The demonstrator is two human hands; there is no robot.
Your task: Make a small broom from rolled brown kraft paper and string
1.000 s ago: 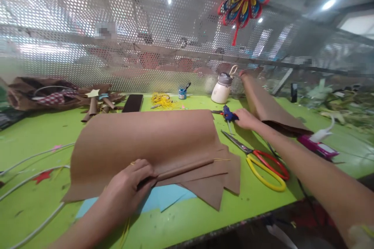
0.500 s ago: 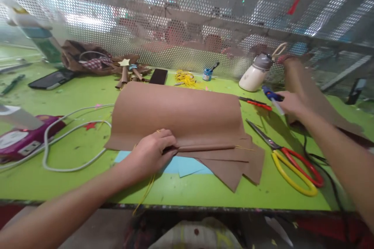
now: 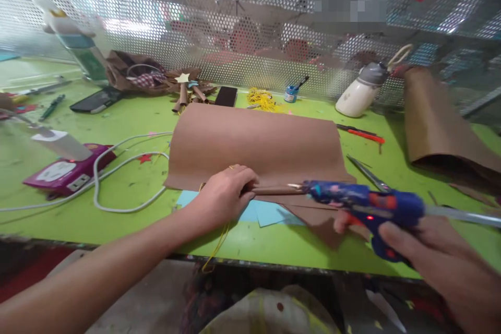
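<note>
In my right hand (image 3: 422, 250) is a blue glue gun (image 3: 364, 201) with a clear glue stick (image 3: 465, 214) out of its back and a red light lit. Its nozzle is at the rolled lower edge of a large brown paper sheet (image 3: 258, 141); whether it touches cannot be told. My left hand (image 3: 229, 193) is closed on that rolled edge, pressing it to the table. Yellow string (image 3: 217, 250) hangs below the left wrist. Light blue paper (image 3: 270, 214) and more brown paper (image 3: 317, 219) lie under the roll. Scissors (image 3: 370, 173) are partly hidden behind the glue gun.
A purple power strip (image 3: 68, 172) with a white cable (image 3: 97, 188) sits at left. Phones (image 3: 96, 99), paper rolls (image 3: 183, 95), yellow string (image 3: 262, 99) and a small blue jar (image 3: 290, 94) line the back. A bottle (image 3: 358, 91) and a brown paper tube (image 3: 434, 120) stand right.
My right hand has brought the glue gun from the far right to the rolled paper edge. My left hand stays on the roll. The view has shifted a little.
</note>
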